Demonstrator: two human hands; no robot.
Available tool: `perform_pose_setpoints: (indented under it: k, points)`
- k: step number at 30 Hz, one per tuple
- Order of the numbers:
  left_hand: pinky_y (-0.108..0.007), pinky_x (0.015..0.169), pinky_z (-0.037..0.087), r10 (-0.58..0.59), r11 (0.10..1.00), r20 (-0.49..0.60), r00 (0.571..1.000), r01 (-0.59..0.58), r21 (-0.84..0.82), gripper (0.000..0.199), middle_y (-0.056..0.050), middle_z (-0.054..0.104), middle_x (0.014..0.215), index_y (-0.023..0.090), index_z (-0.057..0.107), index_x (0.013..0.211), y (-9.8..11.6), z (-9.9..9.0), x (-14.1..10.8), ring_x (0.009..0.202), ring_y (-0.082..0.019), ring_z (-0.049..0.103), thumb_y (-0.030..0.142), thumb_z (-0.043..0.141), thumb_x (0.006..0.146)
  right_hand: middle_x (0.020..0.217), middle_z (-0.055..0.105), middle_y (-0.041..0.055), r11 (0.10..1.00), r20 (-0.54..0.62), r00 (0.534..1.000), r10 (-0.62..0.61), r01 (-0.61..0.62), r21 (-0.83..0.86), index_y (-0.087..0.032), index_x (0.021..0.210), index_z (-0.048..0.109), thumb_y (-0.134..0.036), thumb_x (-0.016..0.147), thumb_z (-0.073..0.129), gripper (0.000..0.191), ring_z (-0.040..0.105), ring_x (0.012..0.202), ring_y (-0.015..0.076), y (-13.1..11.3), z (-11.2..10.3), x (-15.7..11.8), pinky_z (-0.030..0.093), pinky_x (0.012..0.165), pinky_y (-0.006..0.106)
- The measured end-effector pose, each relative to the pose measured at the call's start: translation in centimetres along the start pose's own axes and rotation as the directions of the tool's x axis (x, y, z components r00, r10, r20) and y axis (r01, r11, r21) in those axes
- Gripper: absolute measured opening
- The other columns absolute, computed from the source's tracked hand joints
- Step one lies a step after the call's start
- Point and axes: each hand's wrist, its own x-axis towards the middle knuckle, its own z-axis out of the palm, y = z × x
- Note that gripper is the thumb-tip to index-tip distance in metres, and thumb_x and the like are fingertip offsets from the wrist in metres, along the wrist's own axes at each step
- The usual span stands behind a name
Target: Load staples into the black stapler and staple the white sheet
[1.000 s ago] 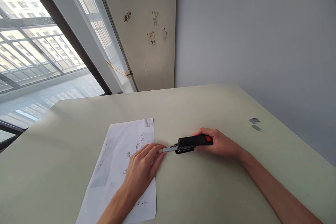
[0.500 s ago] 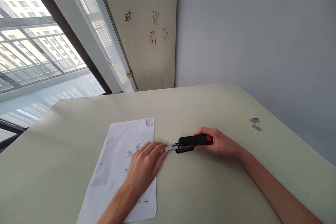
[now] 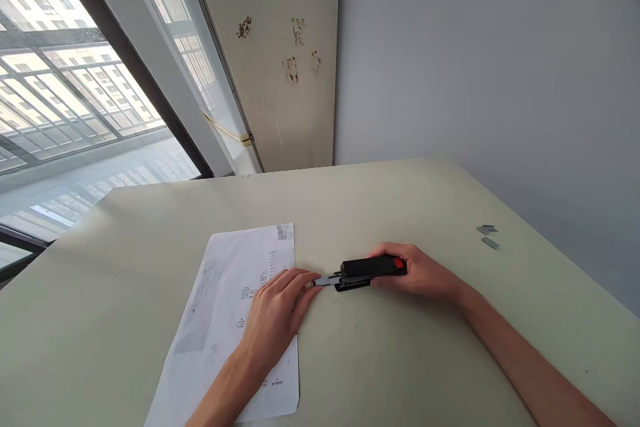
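A black stapler (image 3: 367, 268) with a red patch at its rear end lies in the grip of my right hand (image 3: 419, 271), fingers on its far side and thumb on the near side. From its left end sticks out a grey metal tray (image 3: 327, 280). My left hand (image 3: 283, 300) pinches the outer tip of that tray between thumb and fingers. Beneath my left hand and forearm lies a printed white paper (image 3: 235, 253), flat on the table.
Several small grey staple strips (image 3: 490, 243) lie on the table (image 3: 400, 200) at the right, near its edge. Behind the table stand a grey wall (image 3: 475, 67) and a stained beige panel (image 3: 270, 107), with a window at the left.
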Motion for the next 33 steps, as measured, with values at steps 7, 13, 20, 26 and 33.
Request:
perform_pose_setpoints:
  k: [7,13,20,26,33]
  points:
    - [-0.029,0.069,0.054,0.017,0.999,-0.021,1.0,-0.017,0.03,0.021,-0.001,0.076,0.106,0.026,0.068,0.117,-0.06,-0.29,0.12,0.085,-0.017,0.073,0.032,0.048,0.11,0.102,0.072,0.0,1.0,0.0,1.0,0.013,-0.013,0.013,-0.029,0.107,0.074,-0.047,0.084,0.081,0.03,0.063,0.091,0.0223,-0.18,-0.01,-0.08,0.047,0.078,0.031]
    - [-0.03,0.068,0.055,0.065,0.992,-0.011,0.998,-0.064,0.111,0.023,-0.001,0.077,0.103,0.024,0.067,0.114,0.46,-0.4,0.14,0.085,-0.018,0.073,0.032,0.046,0.111,0.101,0.072,0.0011,1.0,-0.005,1.0,0.003,-0.003,0.013,-0.027,0.106,0.073,-0.046,0.083,0.082,0.031,0.063,0.091,0.0225,-0.25,0.02,-0.05,0.047,0.079,0.032]
    - [-0.029,0.069,0.055,0.032,0.996,-0.017,0.999,-0.031,0.086,0.021,-0.001,0.076,0.105,0.024,0.065,0.114,0.4,-0.05,0.12,0.086,-0.018,0.074,0.03,0.045,0.111,0.102,0.072,0.0009,1.0,-0.002,1.0,-0.005,0.005,0.015,-0.028,0.107,0.074,-0.047,0.084,0.081,0.031,0.063,0.091,0.0221,-0.2,0.02,-0.08,0.047,0.079,0.031]
    - [-0.03,0.071,0.056,0.01,0.996,-0.018,1.0,-0.008,0.088,0.021,-0.001,0.076,0.108,0.024,0.063,0.116,0.05,0.21,-0.06,0.086,-0.018,0.074,0.031,0.044,0.111,0.102,0.072,0.0013,1.0,0.0,1.0,-0.004,0.004,0.01,-0.028,0.109,0.073,-0.05,0.084,0.081,0.034,0.063,0.091,0.0228,-0.09,0.0,-0.1,0.047,0.079,0.032]
    - [-0.029,0.066,0.053,0.031,0.992,-0.012,0.999,-0.029,0.119,0.021,-0.001,0.076,0.104,0.024,0.064,0.115,0.46,0.01,0.0,0.084,-0.018,0.073,0.03,0.044,0.111,0.102,0.072,0.0007,1.0,-0.005,1.0,0.006,-0.006,0.007,-0.028,0.108,0.074,-0.049,0.083,0.081,0.033,0.063,0.091,0.0225,-0.09,-0.04,-0.07,0.047,0.079,0.032]
